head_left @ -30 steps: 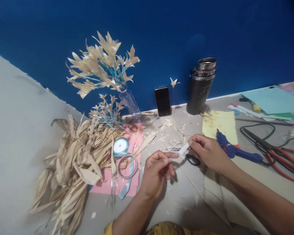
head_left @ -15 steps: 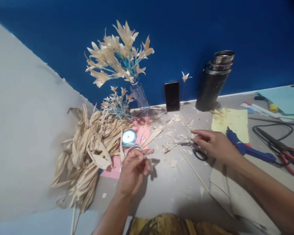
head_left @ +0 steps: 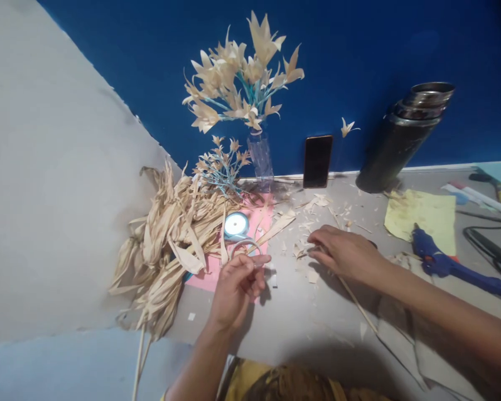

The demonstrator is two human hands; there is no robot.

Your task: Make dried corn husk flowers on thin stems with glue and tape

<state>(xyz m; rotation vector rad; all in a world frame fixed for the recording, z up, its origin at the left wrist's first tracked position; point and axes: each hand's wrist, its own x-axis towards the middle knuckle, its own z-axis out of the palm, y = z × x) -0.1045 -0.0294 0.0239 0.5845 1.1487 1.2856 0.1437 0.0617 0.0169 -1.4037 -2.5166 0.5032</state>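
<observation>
My left hand [head_left: 239,284] is raised over the near side of the table, thumb pressed to the fingers; whatever is between them is too small to make out. Just behind it lie a pale ring like a tape roll [head_left: 246,241] and a light-blue ribbon spool [head_left: 236,225]. Palm down, my right hand [head_left: 346,253] closes over the scissors, which it mostly hides; a bit of dark handle [head_left: 372,244] shows past the knuckles. Beside its fingertips are dry husk scraps [head_left: 299,250]. A thin stick [head_left: 359,306] runs out from beneath this hand.
Dried corn husks [head_left: 158,245] are heaped at left, partly on pink paper [head_left: 200,278]. Behind stand husk flowers [head_left: 242,72] in a clear bottle [head_left: 260,161], a phone [head_left: 317,161] and a dark flask [head_left: 404,139]. A blue glue gun [head_left: 455,264] lies at right by yellow paper [head_left: 426,214].
My right hand has lowered over the scissors, its fingers closing and its pointing finger curling in. My left hand keeps nearly the same pose. The view has swung a little left.
</observation>
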